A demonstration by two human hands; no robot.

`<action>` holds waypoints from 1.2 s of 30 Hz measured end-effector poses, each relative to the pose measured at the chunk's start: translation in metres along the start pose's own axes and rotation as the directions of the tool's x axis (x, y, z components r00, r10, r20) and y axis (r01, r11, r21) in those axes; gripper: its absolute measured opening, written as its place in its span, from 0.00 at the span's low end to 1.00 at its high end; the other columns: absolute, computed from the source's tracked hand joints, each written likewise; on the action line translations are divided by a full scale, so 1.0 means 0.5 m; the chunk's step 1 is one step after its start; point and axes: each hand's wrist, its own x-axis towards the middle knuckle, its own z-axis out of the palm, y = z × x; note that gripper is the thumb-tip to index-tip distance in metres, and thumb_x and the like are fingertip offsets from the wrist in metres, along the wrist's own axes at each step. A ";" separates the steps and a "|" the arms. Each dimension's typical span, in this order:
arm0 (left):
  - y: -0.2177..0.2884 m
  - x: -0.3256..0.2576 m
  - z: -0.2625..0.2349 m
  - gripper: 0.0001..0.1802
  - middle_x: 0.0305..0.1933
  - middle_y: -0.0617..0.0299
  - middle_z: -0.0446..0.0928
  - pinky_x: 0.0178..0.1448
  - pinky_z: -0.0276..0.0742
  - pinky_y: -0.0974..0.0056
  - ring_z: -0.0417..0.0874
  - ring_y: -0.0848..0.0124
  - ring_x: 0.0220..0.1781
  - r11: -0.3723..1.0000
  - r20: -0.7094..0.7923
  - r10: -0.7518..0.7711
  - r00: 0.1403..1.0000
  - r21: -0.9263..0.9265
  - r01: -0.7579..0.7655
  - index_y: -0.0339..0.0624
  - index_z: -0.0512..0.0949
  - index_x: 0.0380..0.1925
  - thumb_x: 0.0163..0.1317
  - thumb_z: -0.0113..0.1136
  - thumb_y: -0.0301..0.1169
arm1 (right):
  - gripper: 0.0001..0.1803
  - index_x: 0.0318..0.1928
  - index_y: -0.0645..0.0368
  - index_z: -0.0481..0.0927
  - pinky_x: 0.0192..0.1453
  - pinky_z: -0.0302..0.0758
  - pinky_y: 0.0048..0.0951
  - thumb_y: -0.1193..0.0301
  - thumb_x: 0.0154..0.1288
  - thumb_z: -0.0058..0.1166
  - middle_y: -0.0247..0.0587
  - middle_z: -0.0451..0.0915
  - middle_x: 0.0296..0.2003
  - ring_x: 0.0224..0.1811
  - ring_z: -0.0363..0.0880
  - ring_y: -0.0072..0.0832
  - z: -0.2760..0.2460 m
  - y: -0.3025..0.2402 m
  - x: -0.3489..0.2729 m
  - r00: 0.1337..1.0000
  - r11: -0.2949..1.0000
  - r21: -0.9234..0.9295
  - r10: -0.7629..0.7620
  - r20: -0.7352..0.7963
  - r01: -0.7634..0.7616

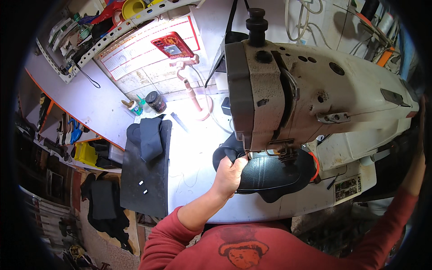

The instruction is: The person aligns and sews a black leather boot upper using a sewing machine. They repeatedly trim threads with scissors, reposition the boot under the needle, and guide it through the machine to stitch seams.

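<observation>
My left hand fingers pinch the black leather piece just under the sewing machine, my right hand's grip hidden at the edge

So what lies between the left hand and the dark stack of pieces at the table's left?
In the head view, only bare white tabletop with loose threads separates the left hand from the dark stack.

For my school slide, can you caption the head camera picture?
Left hand grips a black leather piece under a worn cream sewing machine on a white table.
</observation>
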 end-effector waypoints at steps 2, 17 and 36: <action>-0.001 0.000 0.002 0.12 0.43 0.65 0.79 0.46 0.75 0.72 0.78 0.78 0.41 1.000 -0.015 0.021 1.000 0.013 -0.021 0.35 0.78 0.47 0.70 0.49 0.27 | 0.23 0.51 0.77 0.77 0.56 0.72 0.38 0.65 0.74 0.41 0.62 0.79 0.52 0.52 0.77 0.46 0.015 0.059 0.088 0.935 0.968 0.220 0.038 0.352 -0.122; -0.008 0.003 -0.006 0.11 0.41 0.66 0.78 0.45 0.75 0.71 0.78 0.78 0.39 1.000 0.004 -0.009 1.000 -0.012 0.009 0.36 0.78 0.46 0.70 0.48 0.27 | 0.28 0.64 0.57 0.74 0.65 0.68 0.31 0.51 0.75 0.44 0.44 0.76 0.61 0.63 0.74 0.34 0.128 0.281 -0.071 0.929 0.953 0.227 0.260 -0.262 -0.202; 0.182 0.134 -0.036 0.14 0.35 0.69 0.83 0.47 0.73 0.71 0.76 0.81 0.37 0.472 0.362 -0.079 0.929 0.834 -0.285 0.40 0.84 0.42 0.57 0.59 0.16 | 0.27 0.62 0.66 0.70 0.49 0.76 0.27 0.54 0.78 0.42 0.44 0.75 0.55 0.51 0.77 0.29 0.168 0.102 -0.225 0.777 0.604 0.700 0.619 -0.112 -0.380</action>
